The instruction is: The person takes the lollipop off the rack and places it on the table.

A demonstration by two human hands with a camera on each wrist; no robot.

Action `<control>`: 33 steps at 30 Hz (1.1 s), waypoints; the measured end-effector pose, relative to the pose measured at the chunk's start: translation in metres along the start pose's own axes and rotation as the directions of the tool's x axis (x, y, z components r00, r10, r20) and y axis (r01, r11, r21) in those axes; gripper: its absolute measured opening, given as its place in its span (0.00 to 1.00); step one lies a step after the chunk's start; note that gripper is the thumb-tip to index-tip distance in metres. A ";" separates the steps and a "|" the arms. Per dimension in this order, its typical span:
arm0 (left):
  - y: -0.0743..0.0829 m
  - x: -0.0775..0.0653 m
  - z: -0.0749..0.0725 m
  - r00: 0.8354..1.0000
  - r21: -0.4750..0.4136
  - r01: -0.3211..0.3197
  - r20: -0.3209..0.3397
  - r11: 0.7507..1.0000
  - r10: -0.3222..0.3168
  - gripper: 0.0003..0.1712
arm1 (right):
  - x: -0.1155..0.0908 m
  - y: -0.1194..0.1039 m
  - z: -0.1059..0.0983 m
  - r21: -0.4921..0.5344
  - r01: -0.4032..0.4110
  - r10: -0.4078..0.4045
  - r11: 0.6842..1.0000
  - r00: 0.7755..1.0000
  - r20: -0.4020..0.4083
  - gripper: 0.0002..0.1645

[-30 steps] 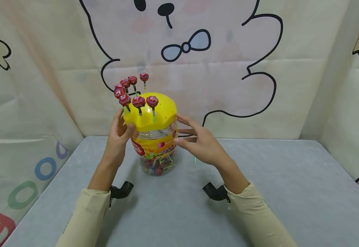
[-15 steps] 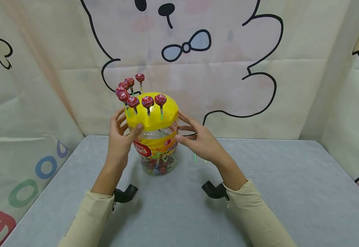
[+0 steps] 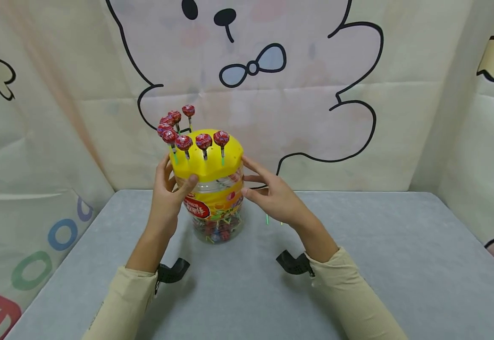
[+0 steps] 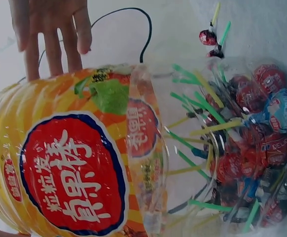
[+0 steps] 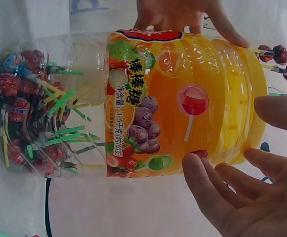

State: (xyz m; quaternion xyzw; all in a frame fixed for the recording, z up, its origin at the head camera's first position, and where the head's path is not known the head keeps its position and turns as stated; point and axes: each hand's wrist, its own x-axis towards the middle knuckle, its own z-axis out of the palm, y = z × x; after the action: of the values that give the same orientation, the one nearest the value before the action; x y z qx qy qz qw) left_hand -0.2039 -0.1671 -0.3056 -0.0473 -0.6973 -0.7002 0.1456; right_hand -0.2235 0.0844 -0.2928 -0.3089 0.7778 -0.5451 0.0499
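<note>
A clear plastic candy jar point(image 3: 217, 210) with a yellow-orange label stands on the grey table, left of centre. Wrapped red lollipops point(image 3: 204, 140) stick up from its yellow lid point(image 3: 217, 167) in a curved row along the left and front. More lollipops point(image 4: 274, 148) fill the bottom, their green and yellow sticks showing through the plastic. My left hand point(image 3: 166, 200) holds the upper left side, thumb in front just below the lid and fingers partly hidden behind. On the other side, my right hand point(image 3: 278, 196) has its fingers and thumb around the lid's edge and upper body.
Loose lollipops point(image 4: 208, 37) lie on the table behind the jar; in the head view only their stick ends point(image 3: 267, 219) show past my right hand. A thin black cable point(image 4: 147, 29) runs behind. A printed cloth point(image 3: 306, 127) hangs at the table's back edge.
The jar has turned: its front lollipops and red label oval shifted right, its back lollipops left. My left hand moved slightly right with it. Over the last half second little has changed.
</note>
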 end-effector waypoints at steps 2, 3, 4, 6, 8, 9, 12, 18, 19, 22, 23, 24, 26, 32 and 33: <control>0.002 -0.002 0.002 1.000 0.003 0.004 -0.017 1.000 -0.004 0.43 | 0.001 0.000 0.001 -0.001 -0.001 0.001 1.000 1.000 -0.001 0.41; 0.003 -0.003 0.003 1.000 0.008 0.008 -0.028 1.000 -0.008 0.43 | 0.001 0.000 0.001 -0.003 -0.003 0.003 1.000 1.000 -0.003 0.42; 0.004 -0.004 0.004 0.999 0.009 0.010 -0.034 1.000 -0.010 0.43 | 0.002 0.000 0.001 -0.002 -0.002 0.002 1.000 1.000 -0.004 0.42; 0.005 -0.006 0.006 0.999 0.016 0.023 -0.043 1.000 -0.022 0.44 | 0.002 0.001 0.002 -0.004 -0.003 0.002 1.000 1.000 -0.008 0.43; 0.007 -0.008 0.007 0.998 0.045 0.054 -0.037 0.998 -0.052 0.47 | 0.002 0.001 0.002 -0.005 -0.002 0.002 1.000 1.000 -0.012 0.43; 0.007 -0.009 0.006 0.997 0.069 0.072 -0.030 0.995 -0.070 0.48 | 0.002 0.001 0.002 -0.008 -0.003 0.003 1.000 1.000 -0.015 0.43; 0.008 -0.009 0.000 0.994 0.115 0.106 0.014 0.988 -0.108 0.51 | 0.000 0.000 0.003 -0.021 -0.017 0.017 1.000 1.000 -0.017 0.41; 0.001 -0.001 -0.010 0.990 0.042 0.081 0.111 0.996 -0.085 0.44 | -0.008 -0.007 0.001 -0.046 -0.058 0.057 0.997 0.998 -0.023 0.39; 0.000 0.000 -0.010 0.991 0.041 0.071 0.112 0.997 -0.075 0.44 | -0.009 -0.009 0.001 -0.048 -0.061 0.060 0.997 0.998 -0.024 0.38; -0.001 0.000 -0.010 0.994 0.048 0.052 0.092 0.997 -0.057 0.44 | -0.011 -0.012 0.001 -0.047 -0.061 0.060 0.997 0.998 -0.013 0.38; -0.001 0.000 -0.011 0.995 0.050 0.051 0.083 0.997 -0.055 0.44 | -0.011 -0.013 0.001 -0.049 -0.061 0.061 0.997 0.998 -0.007 0.38; 0.000 -0.001 -0.011 0.995 0.048 0.046 0.082 0.998 -0.050 0.44 | -0.011 -0.013 0.001 -0.049 -0.062 0.061 0.997 0.998 -0.004 0.38; 0.000 -0.001 -0.010 0.996 0.036 0.037 0.077 0.999 -0.040 0.44 | -0.011 -0.014 0.002 -0.048 -0.062 0.062 0.997 0.998 0.001 0.38; 0.007 -0.008 -0.004 0.999 0.052 0.039 0.007 0.998 -0.040 0.47 | -0.007 -0.010 0.005 0.004 -0.036 0.036 0.999 0.999 0.017 0.41; 0.008 -0.010 -0.002 0.999 0.071 0.049 -0.009 0.996 -0.049 0.49 | -0.006 -0.008 0.005 0.012 -0.030 0.030 0.999 0.999 0.015 0.41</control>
State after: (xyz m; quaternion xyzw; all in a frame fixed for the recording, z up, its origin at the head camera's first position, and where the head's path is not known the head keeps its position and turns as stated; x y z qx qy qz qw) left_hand -0.1919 -0.1675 -0.3002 -0.0226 -0.7221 -0.6786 0.1325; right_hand -0.2133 0.0816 -0.2891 -0.3007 0.7787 -0.5467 0.0656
